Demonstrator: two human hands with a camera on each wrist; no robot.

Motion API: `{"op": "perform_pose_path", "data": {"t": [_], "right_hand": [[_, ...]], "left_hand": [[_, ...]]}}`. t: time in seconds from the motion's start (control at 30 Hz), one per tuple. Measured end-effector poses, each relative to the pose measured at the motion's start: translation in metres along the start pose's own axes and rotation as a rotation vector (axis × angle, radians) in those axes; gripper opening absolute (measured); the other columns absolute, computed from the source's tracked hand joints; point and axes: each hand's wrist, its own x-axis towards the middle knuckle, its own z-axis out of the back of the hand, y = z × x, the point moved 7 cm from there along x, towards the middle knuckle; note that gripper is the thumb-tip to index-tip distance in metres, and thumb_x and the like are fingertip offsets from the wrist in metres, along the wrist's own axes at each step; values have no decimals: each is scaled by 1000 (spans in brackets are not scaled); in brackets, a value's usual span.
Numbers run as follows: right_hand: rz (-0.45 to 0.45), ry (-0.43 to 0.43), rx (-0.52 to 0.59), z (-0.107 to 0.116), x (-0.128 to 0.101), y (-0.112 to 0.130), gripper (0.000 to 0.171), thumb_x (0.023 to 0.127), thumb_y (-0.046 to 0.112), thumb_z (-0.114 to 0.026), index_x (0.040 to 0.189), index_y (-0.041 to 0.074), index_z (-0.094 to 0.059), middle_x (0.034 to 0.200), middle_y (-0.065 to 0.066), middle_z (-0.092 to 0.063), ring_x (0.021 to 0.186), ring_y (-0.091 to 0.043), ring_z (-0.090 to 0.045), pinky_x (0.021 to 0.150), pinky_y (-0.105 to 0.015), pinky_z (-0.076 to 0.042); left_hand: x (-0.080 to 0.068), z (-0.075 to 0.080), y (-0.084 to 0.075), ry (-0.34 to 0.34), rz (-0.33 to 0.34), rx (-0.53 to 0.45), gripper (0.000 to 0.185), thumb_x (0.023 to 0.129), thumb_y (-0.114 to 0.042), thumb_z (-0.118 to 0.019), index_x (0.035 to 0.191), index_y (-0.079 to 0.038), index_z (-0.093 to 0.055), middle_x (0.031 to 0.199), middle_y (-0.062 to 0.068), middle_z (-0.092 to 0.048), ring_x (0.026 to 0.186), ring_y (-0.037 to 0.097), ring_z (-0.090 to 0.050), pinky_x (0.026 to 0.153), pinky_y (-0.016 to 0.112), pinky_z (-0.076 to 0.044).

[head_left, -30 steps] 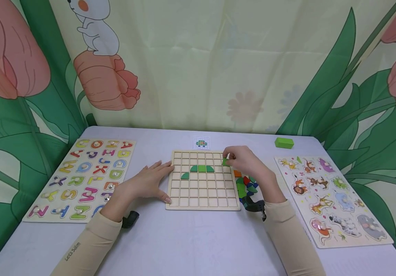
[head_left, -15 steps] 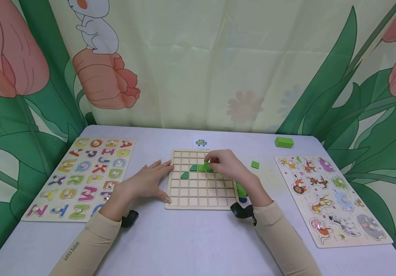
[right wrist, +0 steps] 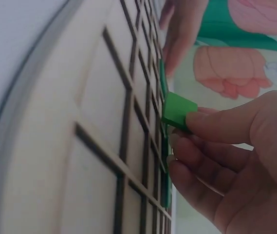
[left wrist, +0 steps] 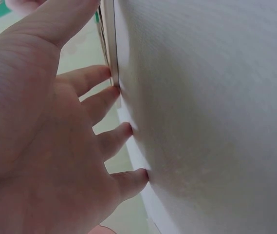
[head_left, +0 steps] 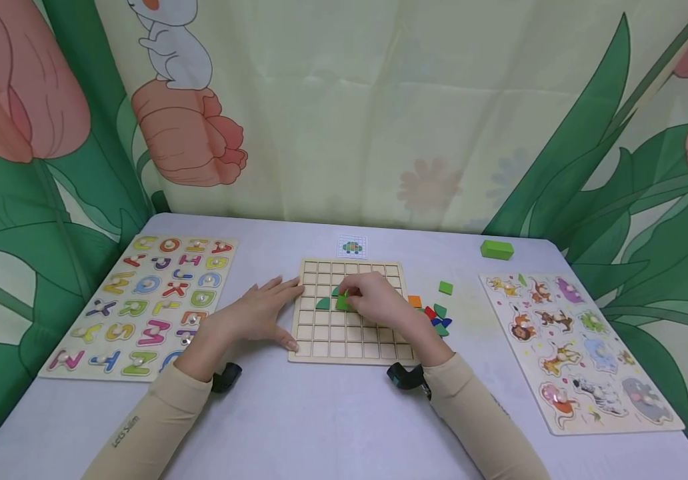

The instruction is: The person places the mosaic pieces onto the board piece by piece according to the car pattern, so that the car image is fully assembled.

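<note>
A wooden grid board [head_left: 320, 348] lies in the middle of the table in the head view. My left hand [head_left: 254, 317] rests by its left side, fingers spread, with the thumb near the front left corner; in the left wrist view some fingertips touch the board's edge. Over the grid, my right hand [head_left: 377, 301] pinches a green square block [right wrist: 178, 110] between thumb and fingers, tilted against the board. A green quarter-round piece [head_left: 323, 304] sits in a cell just left of it. Other green pieces in the row behind are mostly hidden by the right hand.
Loose orange [head_left: 415, 301], red, blue and green pieces lie right of the board, with one green square [head_left: 446, 288] farther back. A pattern card [head_left: 353, 247] lies behind it. An alphabet puzzle [head_left: 167, 308] is at left; an animal puzzle [head_left: 581, 353] and green block [head_left: 497, 250] are at right.
My right hand has carried a green square from the board's far right side leftward, then slightly nearer, to the cell beside the quarter-round piece. The left hand has stayed at the edge.
</note>
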Motion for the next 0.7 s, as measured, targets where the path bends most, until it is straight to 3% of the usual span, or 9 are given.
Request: {"op": "perform_pose_path", "data": {"t": [0.2,0.47,0.7], "right_hand": [[25,-48,-19,-4,5,1,19,93,3,-62,98,15,-75,84,3,-68,75,-14,-56,72,-29,-50],[50,-58,-120,-8,9,9,19,93,4,-63,97,17,-77,96,5,-74,87,-11,-64,84,-32,-55],[38,-69,-195,-11,9,13,17,93,5,-64,96,17,-76,95,4,-74,86,-12,-64,81,-32,-55]], "left_hand": [[1,0,-1,4,4,0,118,61,-64,-84,157,-19,-31,168,1,-20,155,36,-12,119,69,-14],[0,2,-2,3,3,-2,119,61,-65,-84,157,-19,-31,167,1,-21,155,36,-13,119,70,-15],[-1,3,-3,14,3,-2,119,62,-64,-84,157,-18,-31,168,2,-20,155,37,-12,118,70,-15]]}}
